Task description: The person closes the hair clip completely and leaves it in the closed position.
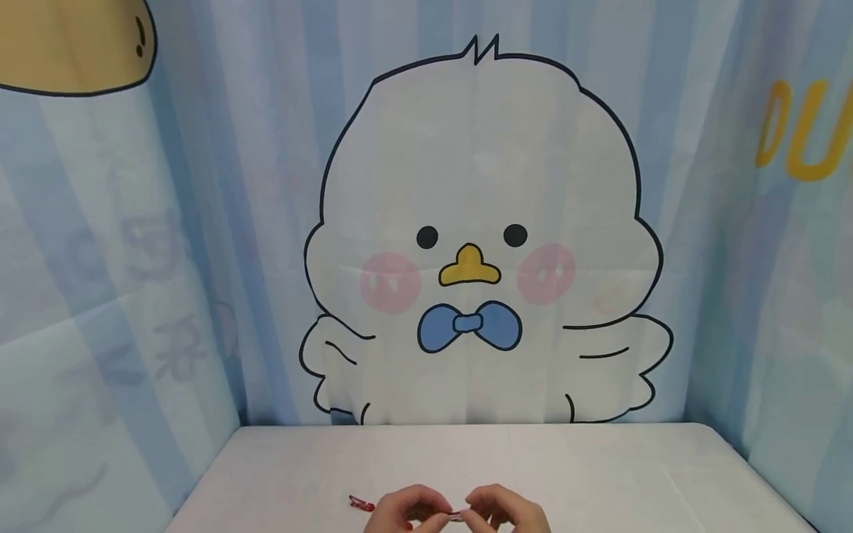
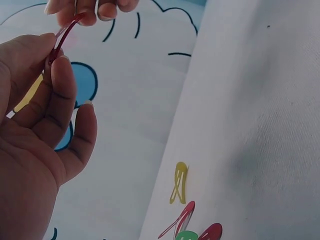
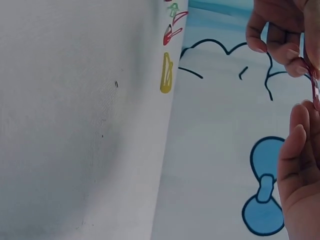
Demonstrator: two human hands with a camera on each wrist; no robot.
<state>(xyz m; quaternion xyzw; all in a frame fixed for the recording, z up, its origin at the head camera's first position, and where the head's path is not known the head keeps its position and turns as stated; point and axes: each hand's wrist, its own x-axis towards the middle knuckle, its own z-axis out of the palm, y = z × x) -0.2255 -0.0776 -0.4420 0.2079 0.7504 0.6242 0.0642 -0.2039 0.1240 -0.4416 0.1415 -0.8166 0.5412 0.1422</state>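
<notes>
A dark red snap hair clip [image 1: 456, 516] spans the gap between the two hands. My left hand [image 2: 30, 130] pinches its near end between thumb and index finger, as the left wrist view shows, with the other fingers curled below. My right hand [image 1: 509, 509] holds the opposite end at its fingertips. The right wrist view shows the clip [image 3: 315, 85] edge-on at the right border, between my right hand [image 3: 302, 175] below and my left hand [image 3: 285, 37] above. Another red hair clip [image 1: 362, 504] lies on the table just left of my left hand.
A yellow hair clip [image 2: 180, 182], a pinkish-red clip [image 2: 186, 216], a green clip [image 2: 187, 235] and a dark red clip [image 2: 212, 231] lie on the white table [image 1: 600, 466]. Behind it hangs a curtain [image 1: 480, 163] printed with a cartoon chick.
</notes>
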